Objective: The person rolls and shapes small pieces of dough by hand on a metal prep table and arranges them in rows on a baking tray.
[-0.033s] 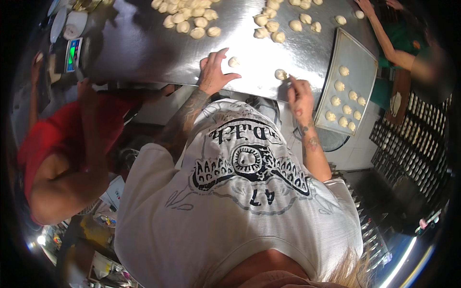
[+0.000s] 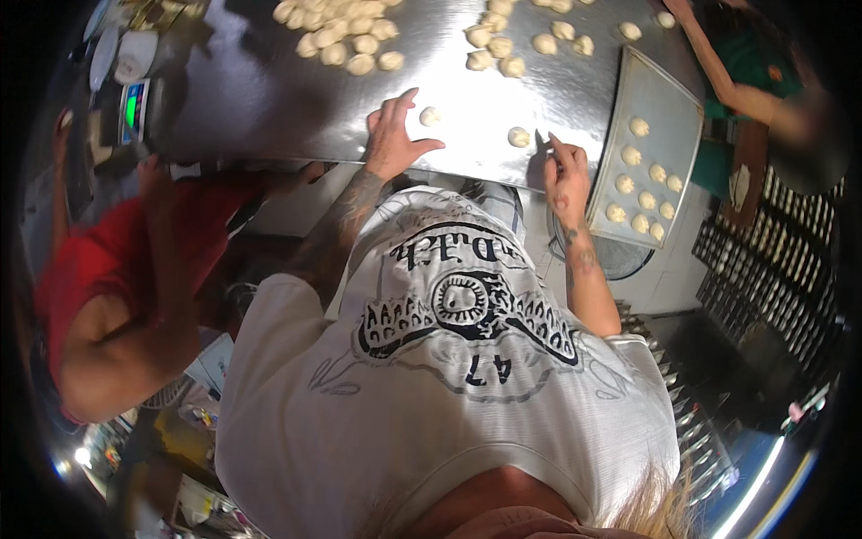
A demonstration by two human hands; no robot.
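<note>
The left hand (image 2: 393,135) lies palm down on the steel counter (image 2: 269,99), fingers spread wide and holding nothing; a small dough ball (image 2: 430,115) sits just beside its fingertips, at about two o'clock from the palm. The right hand (image 2: 566,175) rests near the counter's front edge with its fingers curled loosely inward; whether it grips anything I cannot tell. A second dough piece (image 2: 518,136) lies on the counter at about ten o'clock from that hand, close but apart from it.

At about two o'clock from the right hand, a flat metal baking tray (image 2: 669,99) sits tilted across the counter's right end, carrying a loose column of rounded dough pieces (image 2: 639,180). Further up the counter, toward twelve o'clock, two heaps of raw dough portions are spread out: one cluster (image 2: 346,40) at the upper left, another (image 2: 503,40) at the upper middle.

At nine o'clock from the left hand, a digital scale (image 2: 135,103) with a lit green screen stands at the counter's left end. A person in a red top (image 2: 99,260) stands beside it, at the left of the view. At the upper right a person in a green top (image 2: 754,63) reaches an arm along the far side of the tray. A dark wire rack (image 2: 772,269) stands below that, at about four o'clock from the tray.
</note>
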